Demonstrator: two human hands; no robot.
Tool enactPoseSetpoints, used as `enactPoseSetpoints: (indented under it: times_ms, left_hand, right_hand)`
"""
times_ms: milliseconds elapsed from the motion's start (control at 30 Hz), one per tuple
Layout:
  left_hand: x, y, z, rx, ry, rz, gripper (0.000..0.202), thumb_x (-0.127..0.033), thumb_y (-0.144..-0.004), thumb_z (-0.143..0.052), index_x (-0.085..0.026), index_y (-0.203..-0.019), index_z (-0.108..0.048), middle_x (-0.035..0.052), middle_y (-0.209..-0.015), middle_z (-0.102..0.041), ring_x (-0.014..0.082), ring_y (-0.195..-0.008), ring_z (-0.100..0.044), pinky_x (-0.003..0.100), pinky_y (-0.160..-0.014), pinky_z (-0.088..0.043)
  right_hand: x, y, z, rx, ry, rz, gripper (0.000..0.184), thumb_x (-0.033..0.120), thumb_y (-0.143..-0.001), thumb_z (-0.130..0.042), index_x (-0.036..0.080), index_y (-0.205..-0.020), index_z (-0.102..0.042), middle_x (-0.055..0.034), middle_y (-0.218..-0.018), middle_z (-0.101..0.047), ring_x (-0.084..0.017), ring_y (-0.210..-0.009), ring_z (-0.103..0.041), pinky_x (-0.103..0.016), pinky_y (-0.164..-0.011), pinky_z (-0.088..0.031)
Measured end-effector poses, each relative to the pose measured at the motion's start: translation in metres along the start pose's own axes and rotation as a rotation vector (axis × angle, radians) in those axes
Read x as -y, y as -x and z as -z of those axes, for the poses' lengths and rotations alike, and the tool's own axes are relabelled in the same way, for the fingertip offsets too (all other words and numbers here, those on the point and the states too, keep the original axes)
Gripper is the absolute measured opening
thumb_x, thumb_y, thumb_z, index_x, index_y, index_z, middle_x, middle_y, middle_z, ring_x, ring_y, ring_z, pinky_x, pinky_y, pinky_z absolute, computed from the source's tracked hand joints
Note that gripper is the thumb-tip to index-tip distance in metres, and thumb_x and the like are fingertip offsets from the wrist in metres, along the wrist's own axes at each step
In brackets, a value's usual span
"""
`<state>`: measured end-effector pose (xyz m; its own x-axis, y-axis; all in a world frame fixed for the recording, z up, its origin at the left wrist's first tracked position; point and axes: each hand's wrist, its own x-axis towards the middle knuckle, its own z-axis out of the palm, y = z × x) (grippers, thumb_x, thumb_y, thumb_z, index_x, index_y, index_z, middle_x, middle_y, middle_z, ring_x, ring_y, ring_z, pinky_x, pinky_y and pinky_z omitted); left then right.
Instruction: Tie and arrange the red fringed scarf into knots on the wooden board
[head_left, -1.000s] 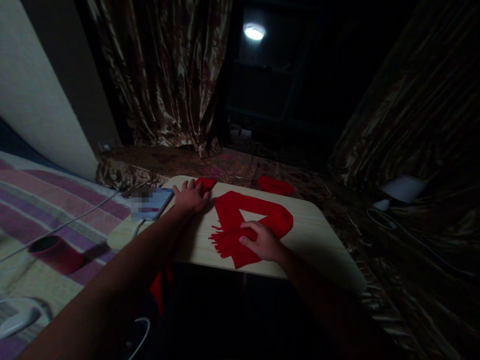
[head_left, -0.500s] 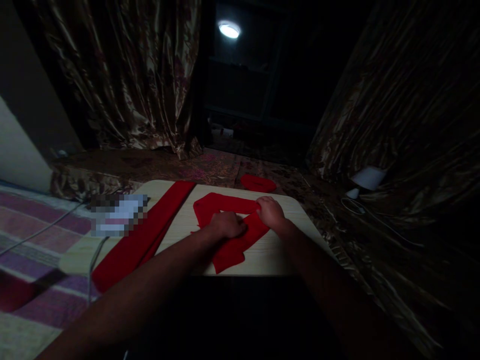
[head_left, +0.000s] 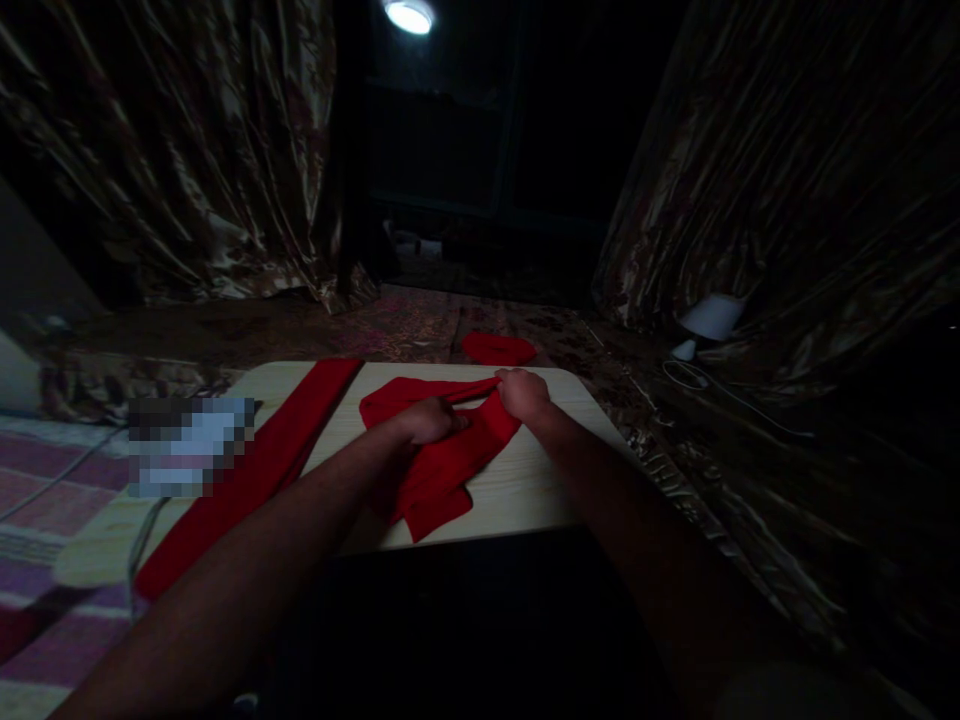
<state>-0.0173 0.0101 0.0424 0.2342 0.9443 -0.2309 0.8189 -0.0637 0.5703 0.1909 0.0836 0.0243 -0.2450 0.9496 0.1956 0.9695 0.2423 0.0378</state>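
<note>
A piece of red cloth with angular, cut-looking edges lies on the pale wooden table. My right hand is closed around its far right corner, where a narrow band of the cloth is pulled taut and slightly raised. My left hand rests on the middle of the same cloth with its fingers curled in and closed on the fabric; its fingertips are partly hidden. Between the band and the rest of the cloth, a small gap shows the wood near both hands.
A long folded red cloth lies along the table's left side, beside a blurred-out item and a cable. Beyond the far edge lies another red piece. A small white lamp stands at the right, near dark curtains.
The far band of the red cloth has gone from lying flat and wide to narrow and lifted, stretched towards my right hand. Both hands keep their places on it. The camera view has shifted.
</note>
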Motion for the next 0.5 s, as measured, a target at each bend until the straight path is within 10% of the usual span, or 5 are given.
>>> enactPoseSetpoints:
  times_ms: [300,500]
  left_hand:
    - [0.034,0.003,-0.002,0.254,0.626,0.013,0.038,-0.052,-0.074,-0.074,-0.018,-0.090,-0.075,0.0089,-0.102,-0.077,0.0248,-0.098,-0.071,0.031,-0.082,-0.057]
    - [0.033,0.020,0.004,0.147,0.622,0.009,0.038,-0.047,-0.078,-0.072,-0.014,-0.096,-0.074,0.0144,-0.095,-0.076,0.0251,-0.087,-0.073,0.033,-0.075,-0.058]
  right_hand:
    - [-0.018,-0.005,-0.014,-0.042,-0.439,-0.157,0.039,0.006,-0.083,-0.051,0.020,-0.109,-0.076,-0.0067,-0.104,-0.077,-0.019,-0.099,-0.069,-0.023,-0.088,-0.049]
    - [-0.020,-0.004,-0.005,-0.140,-0.581,-0.212,0.045,-0.001,-0.078,-0.044,0.017,-0.105,-0.077,-0.0045,-0.101,-0.077,-0.015,-0.095,-0.069,-0.021,-0.088,-0.049]
